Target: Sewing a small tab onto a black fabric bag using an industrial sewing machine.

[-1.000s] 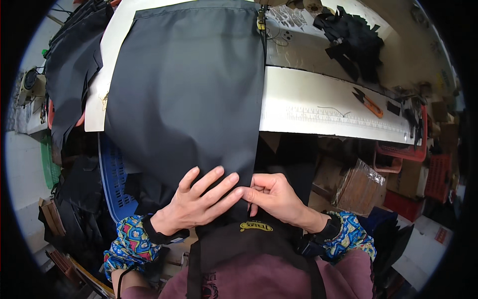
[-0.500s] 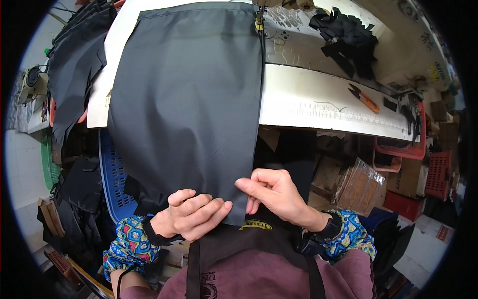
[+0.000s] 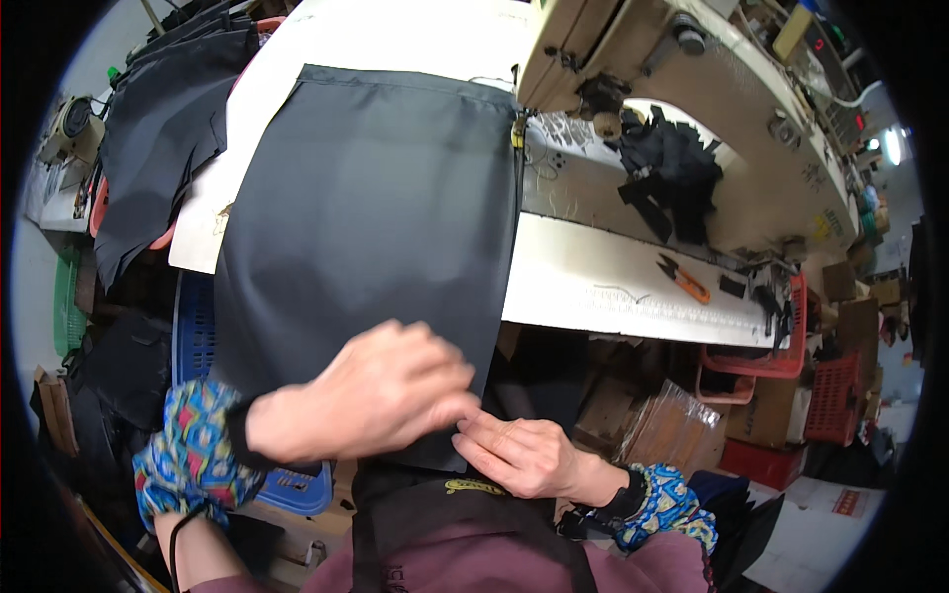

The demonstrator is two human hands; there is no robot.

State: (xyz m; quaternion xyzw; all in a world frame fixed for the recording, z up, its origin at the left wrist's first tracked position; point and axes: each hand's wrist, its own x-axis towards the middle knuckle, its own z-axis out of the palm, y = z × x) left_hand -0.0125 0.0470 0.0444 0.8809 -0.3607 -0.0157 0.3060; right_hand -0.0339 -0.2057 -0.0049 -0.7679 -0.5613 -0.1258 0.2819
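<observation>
A wide dark grey fabric panel (image 3: 366,188) runs from the sewing machine's needle area down over the table edge toward my lap. A folded hem crosses its far end, and its right edge passes by the presser foot (image 3: 518,133). My right hand (image 3: 524,460) pinches the panel's right edge near the lower corner, thumb and fingers together. Over the same edge, my left hand (image 3: 381,390) is curled and closed, its thumb against my right fingertips. Motion blurs its fingers, and the cloth between them is mostly hidden.
The sewing machine (image 3: 732,109) arches over the upper right, with black fabric scraps (image 3: 672,173) beneath. Orange-handled thread snips (image 3: 684,280) lie on the white table (image 3: 593,272). Dark cut pieces (image 3: 168,128) hang at left. A blue basket (image 3: 193,326) and red basket (image 3: 756,361) stand below.
My left hand has risen and turned over, its fingers now at the panel's right edge beside my right hand. My right hand sits lower. The view has tilted up, showing more of the machine.
</observation>
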